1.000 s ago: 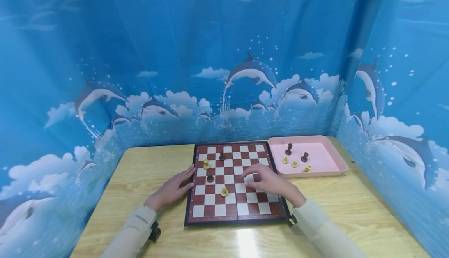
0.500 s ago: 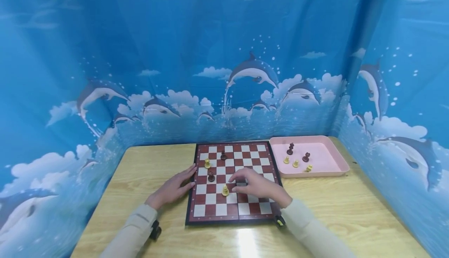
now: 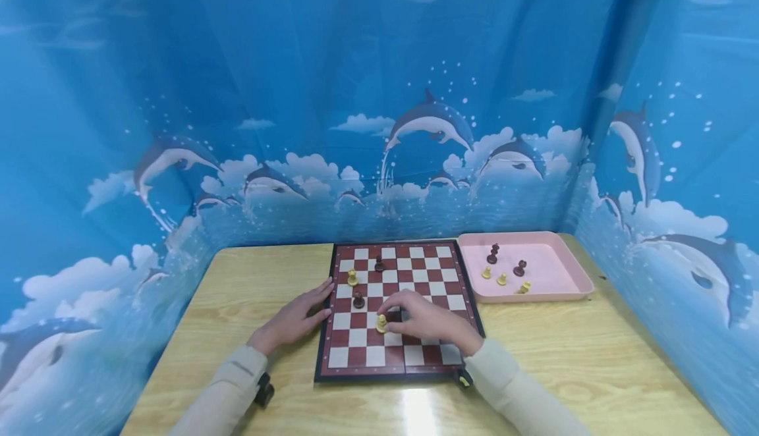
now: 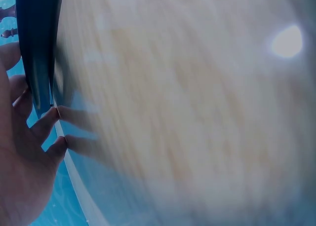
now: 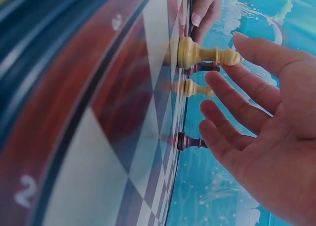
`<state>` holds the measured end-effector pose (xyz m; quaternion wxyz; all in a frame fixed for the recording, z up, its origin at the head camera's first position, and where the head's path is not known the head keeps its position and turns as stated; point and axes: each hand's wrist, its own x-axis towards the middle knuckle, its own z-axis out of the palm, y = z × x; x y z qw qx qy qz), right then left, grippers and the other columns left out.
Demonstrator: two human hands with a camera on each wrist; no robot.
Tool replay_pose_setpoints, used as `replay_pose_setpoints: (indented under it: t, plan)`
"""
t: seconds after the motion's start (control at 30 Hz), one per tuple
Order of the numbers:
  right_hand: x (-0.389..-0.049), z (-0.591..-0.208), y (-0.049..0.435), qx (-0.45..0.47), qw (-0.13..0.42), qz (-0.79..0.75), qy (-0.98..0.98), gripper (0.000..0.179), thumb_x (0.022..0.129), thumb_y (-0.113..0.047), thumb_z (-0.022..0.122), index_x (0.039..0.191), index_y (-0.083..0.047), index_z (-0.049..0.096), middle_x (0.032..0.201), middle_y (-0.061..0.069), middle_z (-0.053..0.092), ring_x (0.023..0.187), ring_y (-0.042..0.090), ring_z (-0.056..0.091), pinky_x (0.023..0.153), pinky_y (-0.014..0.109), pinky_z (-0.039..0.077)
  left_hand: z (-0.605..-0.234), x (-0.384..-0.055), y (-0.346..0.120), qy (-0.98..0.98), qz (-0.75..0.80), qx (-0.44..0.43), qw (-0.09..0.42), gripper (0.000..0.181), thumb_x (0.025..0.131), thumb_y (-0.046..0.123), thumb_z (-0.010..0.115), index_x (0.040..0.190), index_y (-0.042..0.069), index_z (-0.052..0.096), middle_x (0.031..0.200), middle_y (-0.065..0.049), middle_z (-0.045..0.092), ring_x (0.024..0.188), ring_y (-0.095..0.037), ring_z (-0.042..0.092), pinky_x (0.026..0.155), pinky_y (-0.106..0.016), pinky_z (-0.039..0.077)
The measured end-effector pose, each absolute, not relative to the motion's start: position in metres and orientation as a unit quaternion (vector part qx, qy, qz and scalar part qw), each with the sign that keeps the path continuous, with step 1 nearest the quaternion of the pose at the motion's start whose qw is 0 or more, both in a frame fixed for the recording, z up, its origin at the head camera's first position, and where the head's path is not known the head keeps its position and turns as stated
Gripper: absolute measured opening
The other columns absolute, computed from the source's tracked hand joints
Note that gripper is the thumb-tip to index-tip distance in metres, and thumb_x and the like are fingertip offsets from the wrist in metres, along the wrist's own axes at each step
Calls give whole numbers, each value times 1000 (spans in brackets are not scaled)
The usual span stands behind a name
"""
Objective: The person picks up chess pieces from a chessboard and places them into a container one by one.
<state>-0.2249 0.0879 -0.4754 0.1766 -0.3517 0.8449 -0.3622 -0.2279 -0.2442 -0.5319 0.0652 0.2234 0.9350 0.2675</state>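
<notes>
On the chessboard (image 3: pixel 427 357), a yellow chess piece (image 3: pixel 381 325) with a rounded head stands upright. My right hand (image 3: pixel 423 321) pinches its head between thumb and index finger; the other fingers (image 5: pixel 222 95) are spread loosely beside it in the right wrist view. My left hand (image 3: pixel 294 317) lies at the board's left side, its extended fingertips touching the edge. Also upright on the board are a dark piece (image 3: pixel 358 300), another yellow piece (image 3: pixel 352 278) and a dark piece (image 3: pixel 379 264) farther back.
A pink tray (image 3: pixel 563 278) stands at the board's back right corner, holding several dark and yellow chess pieces, one yellow piece (image 3: pixel 524 287) tipped over. The wooden table (image 3: pixel 267 261) extends around the board. A blue dolphin-print curtain (image 3: pixel 332 93) encloses the back and sides.
My right hand has moved left across the board to the yellow piece, and its thumb and index finger have closed on the head. My left hand has stayed at the board's edge.
</notes>
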Motion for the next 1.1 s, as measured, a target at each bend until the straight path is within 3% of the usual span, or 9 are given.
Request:
replay_pose_setpoints:
  t: [0.17, 0.63, 0.77, 0.93, 1.1]
  plan:
    - [-224, -476, 86, -346, 178, -341, 856, 31, 94, -25, 74, 123, -15, 71, 121, -8, 68, 118, 15, 61, 106, 43, 52, -532, -226, -243, 934, 269, 231, 53, 64, 107, 45, 48, 160, 13, 32, 169, -9, 22, 151, -40, 30, 121, -61, 28]
    - [-230, -478, 82, -374, 172, -338, 846, 14, 94, -17, 73, 108, -20, 75, 111, -13, 69, 111, 8, 60, 104, 39, 52, -530, -225, -243, 932, 275, 233, 48, 63, 107, 43, 48, 159, 11, 32, 168, -10, 23, 150, -41, 30, 120, -62, 29]
    - [-229, -475, 80, -378, 170, -352, 839, 14, 95, -18, 72, 109, -19, 76, 118, -6, 70, 117, 9, 59, 108, 40, 50, -531, -224, -243, 931, 274, 240, 40, 63, 107, 44, 48, 159, 10, 34, 168, -13, 25, 148, -44, 32, 118, -64, 30]
    - [-224, -465, 79, -387, 153, -398, 818, 18, 95, -19, 73, 111, -11, 75, 124, 7, 70, 119, 16, 61, 108, 50, 49, -530, -226, -243, 931, 277, 231, 51, 64, 107, 45, 48, 159, 12, 32, 169, -7, 22, 151, -41, 30, 121, -61, 28]
    - [-221, -461, 80, -376, 153, -411, 817, 19, 94, -19, 74, 111, -9, 75, 121, 7, 71, 116, 13, 61, 107, 54, 48, -530, -226, -243, 933, 273, 227, 59, 64, 107, 45, 47, 160, 13, 30, 169, -6, 20, 152, -39, 28, 122, -59, 26]
